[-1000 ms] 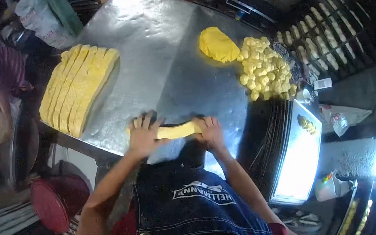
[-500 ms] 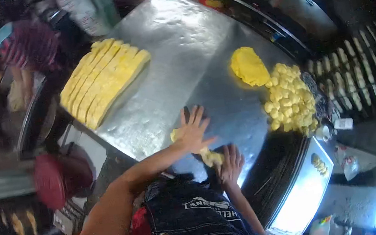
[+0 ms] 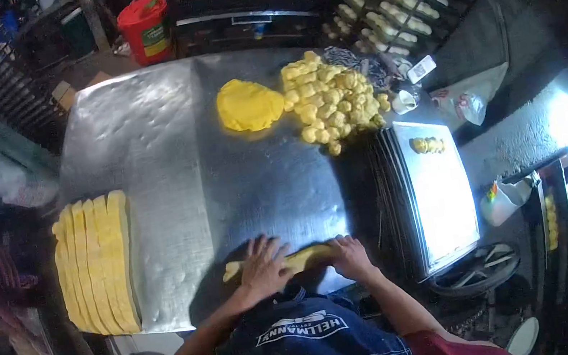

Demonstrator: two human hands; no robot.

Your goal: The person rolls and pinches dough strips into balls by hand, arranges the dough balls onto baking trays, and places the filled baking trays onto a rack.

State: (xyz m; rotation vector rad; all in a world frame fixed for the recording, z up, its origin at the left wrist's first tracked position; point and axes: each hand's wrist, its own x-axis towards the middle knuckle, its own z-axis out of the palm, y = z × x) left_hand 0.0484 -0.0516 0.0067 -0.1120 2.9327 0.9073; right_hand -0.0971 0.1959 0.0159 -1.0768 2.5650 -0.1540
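Observation:
A rope of yellow dough (image 3: 307,257) lies across the near edge of the metal table, under my hands. My left hand (image 3: 265,269) rests flat on it with spread fingers, and one end pokes out to the left. At the other end, my right hand (image 3: 352,258) has its fingers closed around the dough, which hides the tip. Several long dough strips (image 3: 96,265) lie side by side at the table's left. Farther back are a smooth yellow mass of dough (image 3: 250,104) and a heap of small dough pieces (image 3: 334,98).
Right of the table (image 3: 162,187), a stack of trays holds a shiny top tray (image 3: 440,192) with one twisted dough piece (image 3: 428,145). A white cup (image 3: 404,101) and phone-like white object (image 3: 421,69) stand behind it. A red bucket (image 3: 145,33) is beyond the far edge.
My view has swung to the right. The dough rope, bent between my hands before, now lies straighter. My right hand has gone from loosely extended fingers to closed on the rope's end.

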